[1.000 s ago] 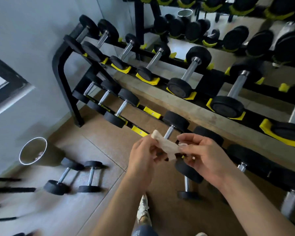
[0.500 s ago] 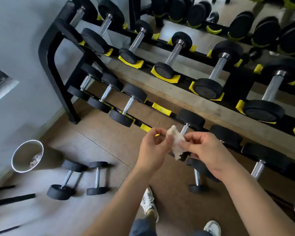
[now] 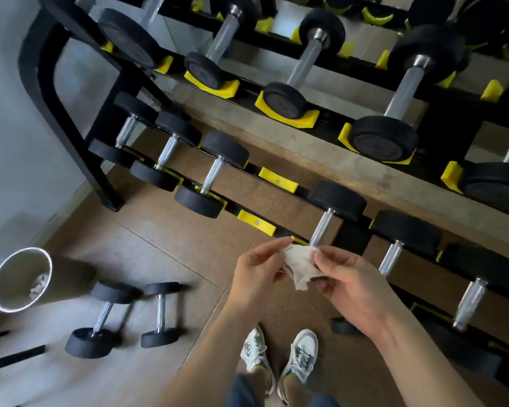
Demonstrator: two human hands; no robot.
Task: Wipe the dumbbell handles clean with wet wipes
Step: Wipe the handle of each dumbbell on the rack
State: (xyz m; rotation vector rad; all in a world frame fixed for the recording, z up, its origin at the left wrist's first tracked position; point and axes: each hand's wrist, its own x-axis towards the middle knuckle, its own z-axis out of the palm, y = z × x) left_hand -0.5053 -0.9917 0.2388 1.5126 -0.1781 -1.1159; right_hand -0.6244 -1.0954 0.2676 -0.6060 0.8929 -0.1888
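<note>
A metal bin (image 3: 71, 279) stands at the far left on the tiled floor (image 3: 174, 239), with two small dumbbells (image 3: 102, 317) lying just beside it. Toward the middle, the left hand (image 3: 256, 277) pinches one edge of a crumpled wet wipe (image 3: 300, 267). The right hand (image 3: 350, 286) pinches the other side, so the wipe hangs between both hands above white sneakers (image 3: 301, 352). Just behind it, a chrome dumbbell handle (image 3: 322, 227) sits on the lower tier of the black-and-yellow rack (image 3: 41, 83); whether wipe and handle touch is unclear.
</note>
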